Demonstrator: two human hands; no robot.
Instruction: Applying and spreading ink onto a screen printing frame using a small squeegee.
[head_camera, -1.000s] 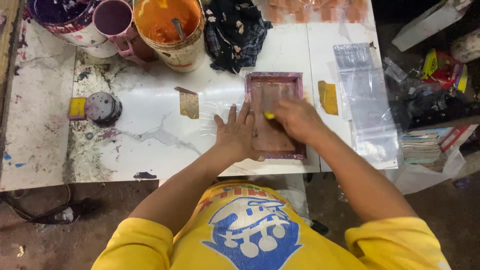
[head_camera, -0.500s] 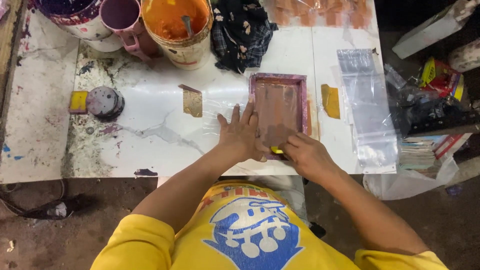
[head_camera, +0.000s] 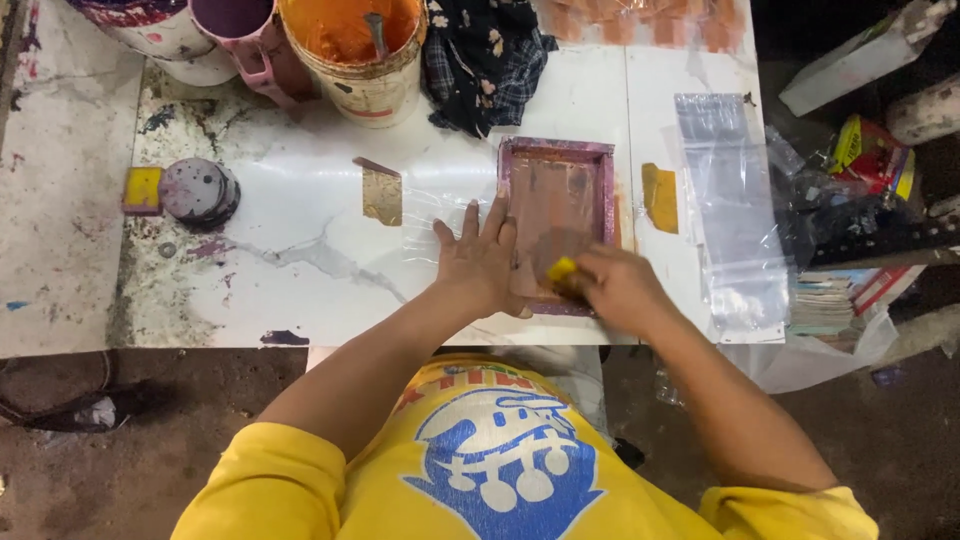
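A small purple-framed printing screen (head_camera: 557, 160) lies flat on the white table (head_camera: 300, 290). My left hand (head_camera: 480, 262) rests flat with fingers spread on the screen's left edge, pressing it down. My right hand (head_camera: 618, 288) is closed around a small yellow squeegee (head_camera: 560, 270) that touches the mesh near the screen's near end. A clear plastic sheet (head_camera: 425, 215) lies under the screen and sticks out to its left.
An orange paint bucket (head_camera: 352, 50), a purple mug (head_camera: 240, 30) and another pot stand at the back. A dark patterned cloth (head_camera: 480, 60) lies beside them. Clear plastic bags (head_camera: 735, 200) are stacked on the right. A round purple lid (head_camera: 195, 190) sits left.
My right hand pulled the squeegee from the middle of the screen down to its near edge, then came slightly back up. My left hand stayed pressed on the frame.
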